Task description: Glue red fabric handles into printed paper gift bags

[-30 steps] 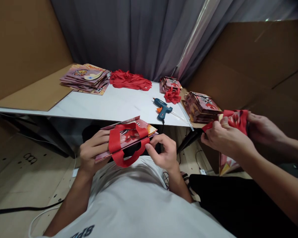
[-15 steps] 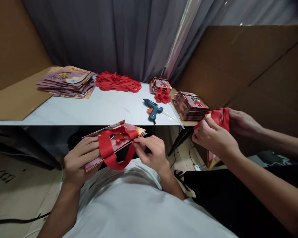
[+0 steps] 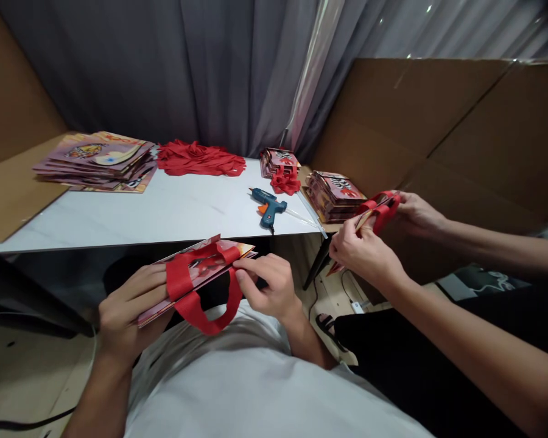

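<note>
Left hand: the left hand (image 3: 128, 307) is closed on the low left corner of a flat, folded paper bag printed in red and pink (image 3: 207, 263). Its fingers lie on top; the thumb is hidden underneath.
Right hand: the right hand (image 3: 267, 286) is pinched narrow, thumb and forefinger shut on one end of a hanging red ribbon handle (image 3: 205, 319).
Bag position: it is held in the air over the lap, on the near side of the table edge, spanning the gap between both hands.
Long axis: it runs from low at the left hand to higher at the right hand, with the printed face tilted up.
Ribbons: a second red ribbon loop (image 3: 178, 277) lies across the top face; the hanging one sags in a U below the near edge.
Nearer hand: the pinched ribbon end sits at the right hand, well apart from the left.
Co-worker: beside, to the right, another person's two hands (image 3: 365, 252) hold a similar red-handled bag (image 3: 379, 210).
Table: on the white table (image 3: 164, 213) lie a blue glue gun with an orange trigger (image 3: 267, 207) and a stack of folded printed bags (image 3: 335, 194).
Far edge: a pile of loose red ribbons (image 3: 196, 161) lies beside a stack of flat printed sheets (image 3: 95, 161), in front of a grey curtain (image 3: 164, 73).
</note>
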The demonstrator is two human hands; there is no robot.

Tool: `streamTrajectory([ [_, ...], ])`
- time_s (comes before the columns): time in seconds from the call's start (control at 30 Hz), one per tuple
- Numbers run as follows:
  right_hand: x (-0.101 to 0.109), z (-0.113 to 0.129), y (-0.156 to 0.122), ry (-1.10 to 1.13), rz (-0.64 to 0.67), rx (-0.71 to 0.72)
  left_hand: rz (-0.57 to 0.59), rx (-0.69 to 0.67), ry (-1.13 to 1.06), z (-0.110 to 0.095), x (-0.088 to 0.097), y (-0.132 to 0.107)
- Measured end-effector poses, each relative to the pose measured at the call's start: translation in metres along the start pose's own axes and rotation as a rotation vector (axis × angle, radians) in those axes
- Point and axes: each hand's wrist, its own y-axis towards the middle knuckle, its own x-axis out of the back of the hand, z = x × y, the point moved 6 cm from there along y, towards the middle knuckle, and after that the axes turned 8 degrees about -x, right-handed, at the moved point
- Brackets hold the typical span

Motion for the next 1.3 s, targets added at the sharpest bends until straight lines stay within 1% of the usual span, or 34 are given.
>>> streamTrajectory([
  [0.07,-0.002,0.0,-0.001,0.011,0.008,-0.009,0.064,-0.092,-0.043,-0.004,-0.003,0.0],
  [0.1,-0.003,0.0,-0.001,0.015,0.013,-0.013,0.078,-0.123,-0.053,-0.005,-0.004,0.0],
  [0.2,-0.003,-0.001,-0.002,0.017,0.026,-0.002,0.063,-0.136,-0.048,-0.007,-0.005,0.003],
  [0.3,-0.002,-0.002,-0.001,-0.024,0.034,0.013,0.05,-0.121,-0.055,-0.011,-0.006,0.007],
  [0.43,-0.001,-0.004,-0.001,-0.072,0.03,-0.009,0.044,-0.085,-0.038,-0.012,-0.009,0.006],
  [0.57,-0.004,-0.005,-0.003,-0.056,0.035,-0.026,0.034,-0.057,-0.019,-0.011,-0.011,0.005],
  [0.73,-0.007,-0.007,-0.006,-0.054,0.071,-0.047,0.04,-0.059,-0.006,-0.016,-0.013,0.011],
  [1.0,-0.003,-0.008,-0.004,-0.026,0.035,-0.058,0.035,-0.018,-0.031,-0.015,-0.012,0.013],
  [1.13,-0.002,-0.005,-0.002,-0.022,0.003,-0.013,0.002,-0.011,-0.052,-0.02,-0.013,0.017],
  [1.23,0.001,-0.002,-0.001,0.025,-0.047,0.04,0.017,0.02,-0.053,-0.021,-0.015,0.018],
  [1.3,0.002,-0.001,0.0,0.032,-0.057,0.048,0.026,0.008,-0.052,-0.022,-0.016,0.017],
])
